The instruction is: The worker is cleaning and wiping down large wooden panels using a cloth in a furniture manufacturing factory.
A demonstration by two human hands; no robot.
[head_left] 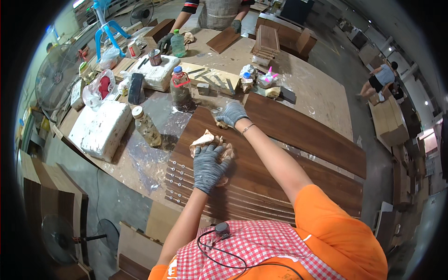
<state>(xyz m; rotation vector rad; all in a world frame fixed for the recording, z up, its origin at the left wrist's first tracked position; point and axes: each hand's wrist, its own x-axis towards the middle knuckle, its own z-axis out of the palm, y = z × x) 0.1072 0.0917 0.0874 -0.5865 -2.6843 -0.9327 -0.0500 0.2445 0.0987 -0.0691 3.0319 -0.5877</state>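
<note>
My left hand [208, 169], in a grey knit glove, presses down on a crumpled beige rag [204, 138] lying on a dark brown wood-grain board [261, 161]. Its fingers curve over the cloth. Toward the board's far left corner, my right hand [232, 114] wears a matching glove. Those fingers are bent together, and what they may hold is hidden; a small tan scrap [221, 124] shows beneath them. More boards lie stacked under this one, with a row of pale round fittings [174, 181] along the left ends. Beyond it rests another brown board [303, 133].
Left of the boards stand a dirty plastic bottle [147, 127] and a red-handled jug [181, 88]. White foam blocks [100, 130] line the table's left side. Across the table, another person's gloved hand [236, 26] touches a small brown panel [224, 40]. Stacked planks [267, 39] lie nearby.
</note>
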